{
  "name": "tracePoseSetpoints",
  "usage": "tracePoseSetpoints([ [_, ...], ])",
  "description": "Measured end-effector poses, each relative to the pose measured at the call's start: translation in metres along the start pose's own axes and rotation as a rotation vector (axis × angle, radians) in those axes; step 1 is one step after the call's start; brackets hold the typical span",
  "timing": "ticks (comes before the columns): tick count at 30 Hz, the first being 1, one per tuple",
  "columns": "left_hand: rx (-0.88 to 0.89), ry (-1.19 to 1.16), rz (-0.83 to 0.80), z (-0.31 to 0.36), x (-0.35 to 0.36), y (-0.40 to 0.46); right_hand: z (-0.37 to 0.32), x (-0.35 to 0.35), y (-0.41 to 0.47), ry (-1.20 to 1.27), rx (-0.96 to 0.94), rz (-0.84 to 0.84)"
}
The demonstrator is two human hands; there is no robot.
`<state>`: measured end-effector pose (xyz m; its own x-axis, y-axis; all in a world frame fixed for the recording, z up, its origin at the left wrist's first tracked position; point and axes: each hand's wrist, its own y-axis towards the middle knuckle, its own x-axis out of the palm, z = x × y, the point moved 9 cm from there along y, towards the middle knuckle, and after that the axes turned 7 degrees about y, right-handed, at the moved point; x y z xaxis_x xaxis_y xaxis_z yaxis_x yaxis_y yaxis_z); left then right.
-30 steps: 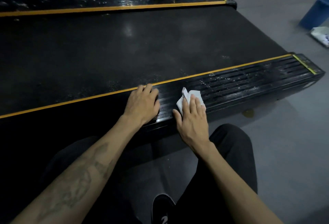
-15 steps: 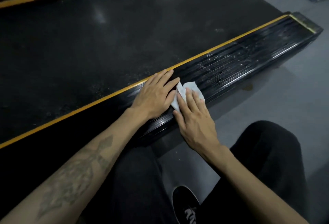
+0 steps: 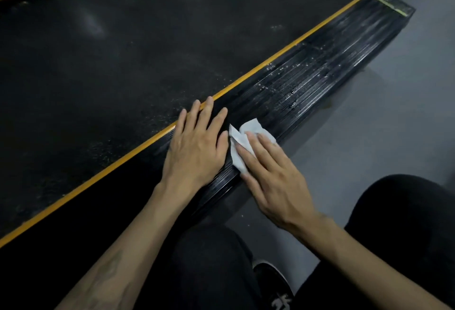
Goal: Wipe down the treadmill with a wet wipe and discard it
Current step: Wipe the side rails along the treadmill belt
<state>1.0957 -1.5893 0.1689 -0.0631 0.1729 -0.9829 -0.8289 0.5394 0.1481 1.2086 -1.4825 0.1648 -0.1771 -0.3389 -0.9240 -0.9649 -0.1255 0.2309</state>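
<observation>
Right hand (image 3: pixel 273 181) flat on the wet wipe (image 3: pixel 240 142), fingers straight, pressing it onto the ribbed side rail (image 3: pixel 307 83) of the treadmill (image 3: pixel 123 51). No pinch or curl visible. Most of the wipe is under the fingers; only its crumpled far edge and left side show.

Left hand (image 3: pixel 197 147) lies flat on the same rail just beside the wipe, fingers straight and spread a little, holding nothing. Fingertips reach across the yellow stripe (image 3: pixel 283 57) to the edge of the belt. Thumb is close to the wipe; cannot tell if they touch.

Rail past the wipe shows white specks and streaks; wet or dusty, cannot tell. The rail's outer face is hidden from this angle.

Treadmill cut off at left and top. A second yellow stripe at top left is partly out of frame.

Black trouser knees (image 3: pixel 406 223) and a dark shoe (image 3: pixel 275 287) with white print sit at the bottom; print unreadable. Grey floor (image 3: pixel 369 137) on the right. Pale object at the top right corner, cut off, unidentifiable.
</observation>
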Motion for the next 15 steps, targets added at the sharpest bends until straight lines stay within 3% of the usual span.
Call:
tracePoseSetpoints([
  [5,-0.006,0.004,0.002,0.001,-0.001,-0.001,0.054,-0.014,0.016,0.042,0.308,0.058],
  [10,-0.007,-0.003,-0.014,-0.002,0.000,-0.001,0.038,-0.007,0.006,0.000,0.037,-0.057],
  [15,-0.013,-0.007,-0.006,-0.002,-0.001,0.000,0.075,-0.018,0.028,0.071,0.199,0.022],
])
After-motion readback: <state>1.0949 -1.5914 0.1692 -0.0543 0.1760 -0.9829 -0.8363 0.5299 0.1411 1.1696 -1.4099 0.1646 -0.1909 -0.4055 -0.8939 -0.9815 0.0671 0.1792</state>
